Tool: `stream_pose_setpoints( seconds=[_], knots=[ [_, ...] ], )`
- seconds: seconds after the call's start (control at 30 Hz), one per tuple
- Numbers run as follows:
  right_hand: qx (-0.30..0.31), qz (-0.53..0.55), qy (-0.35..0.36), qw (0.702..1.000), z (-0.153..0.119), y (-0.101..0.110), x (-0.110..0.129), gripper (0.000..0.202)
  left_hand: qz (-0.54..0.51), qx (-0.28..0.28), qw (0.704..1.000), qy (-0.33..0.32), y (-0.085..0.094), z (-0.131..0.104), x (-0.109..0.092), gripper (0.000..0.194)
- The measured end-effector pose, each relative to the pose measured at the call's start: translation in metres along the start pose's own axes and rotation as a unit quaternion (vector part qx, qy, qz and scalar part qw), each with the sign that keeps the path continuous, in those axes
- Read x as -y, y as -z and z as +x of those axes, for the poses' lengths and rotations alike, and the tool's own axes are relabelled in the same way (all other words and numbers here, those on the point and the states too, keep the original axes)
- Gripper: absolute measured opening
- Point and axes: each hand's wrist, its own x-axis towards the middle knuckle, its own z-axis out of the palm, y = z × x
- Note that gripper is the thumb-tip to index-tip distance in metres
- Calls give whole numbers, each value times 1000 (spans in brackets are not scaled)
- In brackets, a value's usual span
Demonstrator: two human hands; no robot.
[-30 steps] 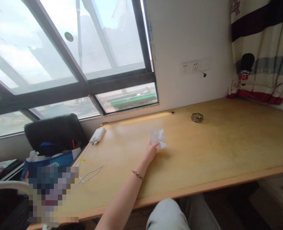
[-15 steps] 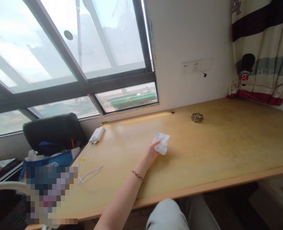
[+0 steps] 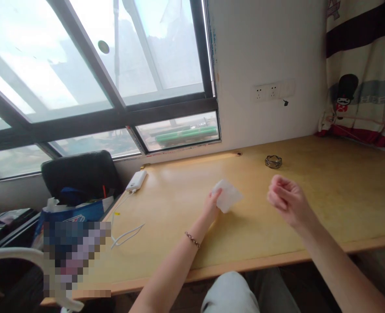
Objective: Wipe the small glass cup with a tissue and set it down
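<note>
My left hand (image 3: 214,204), a beaded bracelet (image 3: 192,240) on its wrist, pinches a thin white tissue (image 3: 230,196) between thumb and fingers. The tissue hangs a little above the wooden tabletop (image 3: 186,237), its free corner pointing right. My right hand (image 3: 287,200) is over the table to the right, apart from the tissue. Its fingers are curled in, and nothing shows in them. Behind that hand, a dark openwork ring-shaped object (image 3: 273,161) lies on the tabletop.
A white power bank (image 3: 136,181) with a white cable (image 3: 127,236) lies along the table's left edge. Left of the table are a dark chair (image 3: 81,176) and a blue bag (image 3: 71,215). The window (image 3: 166,104), wall sockets (image 3: 266,91) and a patterned curtain (image 3: 362,87) border the back.
My right hand has come into view from the lower right, fingers curled. The tissue in my left hand has turned and spread to the right. The camera view has shifted slightly left.
</note>
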Motion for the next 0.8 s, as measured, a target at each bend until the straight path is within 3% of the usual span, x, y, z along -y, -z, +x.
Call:
stream_pose_setpoints(
  seconds=[0.13,0.23,0.3,0.4,0.5,0.6,0.8],
  knots=[
    [12,20,-85,996,5,-58,-40,44,-6,-2,999,-45,-1,-1,-8,44],
    [72,0,-120,990,5,-95,-69,35,2,-6,998,-59,-1,-1,-11,47],
    [109,-4,-130,986,4,-108,-81,34,8,-2,998,-62,2,0,-10,45],
    [116,31,-151,981,4,-111,-92,34,18,14,998,-61,8,6,-3,35],
    [80,100,-202,971,7,-104,-102,35,35,44,997,-58,14,13,5,31],
    [48,130,-206,969,11,-98,-111,33,70,64,995,-39,19,18,9,31],
    [-3,234,-219,947,17,-90,-116,24,134,58,989,9,22,18,2,35]
  ],
)
